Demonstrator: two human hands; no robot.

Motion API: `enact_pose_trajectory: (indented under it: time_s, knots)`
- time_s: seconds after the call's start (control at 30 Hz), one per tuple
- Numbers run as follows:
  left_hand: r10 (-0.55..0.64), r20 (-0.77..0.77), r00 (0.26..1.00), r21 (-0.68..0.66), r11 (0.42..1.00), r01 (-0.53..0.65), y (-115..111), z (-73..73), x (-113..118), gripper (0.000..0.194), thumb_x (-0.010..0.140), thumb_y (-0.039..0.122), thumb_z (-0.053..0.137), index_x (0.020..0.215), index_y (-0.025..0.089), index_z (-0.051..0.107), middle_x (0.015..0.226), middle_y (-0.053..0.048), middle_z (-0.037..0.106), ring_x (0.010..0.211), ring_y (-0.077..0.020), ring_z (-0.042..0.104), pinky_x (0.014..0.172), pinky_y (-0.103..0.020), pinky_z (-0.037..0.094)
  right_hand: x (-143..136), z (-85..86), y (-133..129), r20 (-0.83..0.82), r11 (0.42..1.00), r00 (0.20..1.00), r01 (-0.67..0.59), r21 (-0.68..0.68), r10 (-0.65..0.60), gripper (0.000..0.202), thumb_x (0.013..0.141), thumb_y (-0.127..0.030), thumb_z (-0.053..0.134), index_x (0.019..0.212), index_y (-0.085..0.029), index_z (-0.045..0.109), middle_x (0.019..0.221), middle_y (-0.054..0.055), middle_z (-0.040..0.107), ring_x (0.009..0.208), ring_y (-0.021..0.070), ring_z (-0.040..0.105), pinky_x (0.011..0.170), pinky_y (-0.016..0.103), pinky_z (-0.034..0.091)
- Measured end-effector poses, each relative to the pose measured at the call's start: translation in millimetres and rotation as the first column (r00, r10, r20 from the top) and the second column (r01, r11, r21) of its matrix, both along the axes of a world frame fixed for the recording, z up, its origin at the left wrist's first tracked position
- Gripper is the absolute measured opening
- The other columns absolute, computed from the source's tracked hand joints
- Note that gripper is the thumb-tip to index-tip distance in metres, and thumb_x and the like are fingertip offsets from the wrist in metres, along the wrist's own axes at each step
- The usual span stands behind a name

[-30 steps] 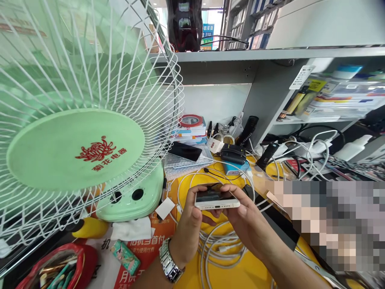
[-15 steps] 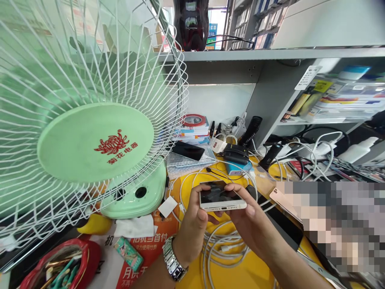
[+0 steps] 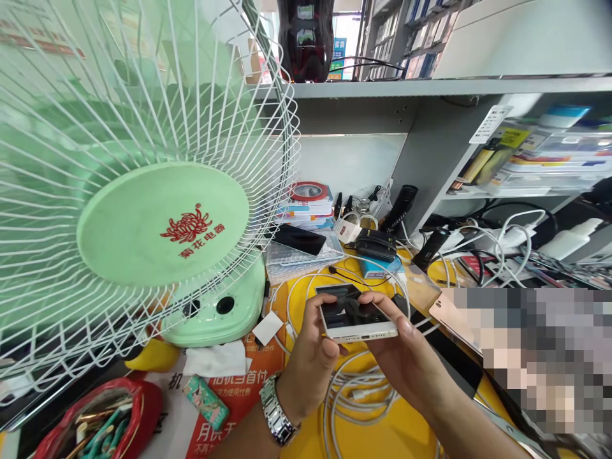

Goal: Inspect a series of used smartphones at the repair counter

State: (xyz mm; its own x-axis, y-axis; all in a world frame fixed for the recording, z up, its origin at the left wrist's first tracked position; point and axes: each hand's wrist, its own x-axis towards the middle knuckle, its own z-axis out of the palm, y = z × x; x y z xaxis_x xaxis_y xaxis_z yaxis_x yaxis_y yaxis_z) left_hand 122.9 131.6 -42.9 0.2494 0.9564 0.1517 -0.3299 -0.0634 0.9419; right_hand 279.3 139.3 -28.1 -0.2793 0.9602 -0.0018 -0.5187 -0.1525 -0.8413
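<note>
A white-edged smartphone [image 3: 356, 315] with a dark, reflective screen is held between both hands above the yellow desktop. My left hand [image 3: 310, 357], with a metal watch [image 3: 276, 411] on its wrist, grips the phone's left end. The right end is gripped by my right hand [image 3: 401, 347]. The phone's bottom edge with its port faces me. Below the phone lies a coil of white cable [image 3: 356, 405]. Behind it, another dark phone [image 3: 299, 239] rests on bubble wrap [image 3: 282, 262].
A green fan [image 3: 162, 223] fills the left side. A red basket [image 3: 150, 408] of small items stands at the lower left, near a green packet [image 3: 206, 401]. A grey shelf [image 3: 430, 87] spans the back. Cables crowd the right; a blurred patch covers the lower right.
The phone has tilted slightly and shifted a little to the right with both hands. The fan's head has turned slightly to the right.
</note>
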Motion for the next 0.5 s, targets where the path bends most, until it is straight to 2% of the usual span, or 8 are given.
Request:
enact_pose_trajectory:
  time_s: [0.1, 0.3, 0.5]
  knots:
    - [-0.022, 0.017, 1.000, 0.009, 1.000, 0.022, 0.5, -1.4, 0.3, 0.065, 0.081, 0.071, 0.049, 0.126, 0.027, 0.039, 0.123, -0.010, 0.060, 0.101, -0.0235, 0.061, 0.079, -0.034, 0.053, -0.4, 0.2, 0.0, 0.011, 1.000, 1.000, -0.001, 0.007, 0.001, 0.041, 0.081, -0.057, 0.062, 0.108, -0.027, 0.058, 0.110, 0.006, 0.064, 0.101, 0.0279, 0.059, 0.084, 0.042, 0.048]
    - [-0.027, 0.018, 0.999, -0.011, 1.000, 0.027, -0.3, 0.2, -0.7, 0.065, 0.080, 0.071, 0.051, 0.126, 0.027, 0.039, 0.127, -0.011, 0.058, 0.103, -0.0236, 0.061, 0.081, -0.034, 0.052, -0.1, 0.7, -0.3, 0.002, 1.000, 1.000, 0.004, -0.006, -0.004, 0.040, 0.081, -0.056, 0.062, 0.108, -0.027, 0.058, 0.104, 0.006, 0.065, 0.096, 0.0270, 0.060, 0.084, 0.041, 0.048]
    - [-0.023, 0.026, 0.999, -0.003, 1.000, 0.023, 0.0, 2.4, -0.9, 0.063, 0.081, 0.069, 0.052, 0.126, 0.027, 0.040, 0.126, -0.010, 0.058, 0.103, -0.0235, 0.061, 0.087, -0.037, 0.050, 2.1, -1.6, 0.7, 0.036, 1.000, 0.999, -0.009, 0.013, 0.009, 0.041, 0.082, -0.057, 0.058, 0.110, -0.027, 0.057, 0.108, 0.007, 0.063, 0.098, 0.0269, 0.060, 0.082, 0.039, 0.047]
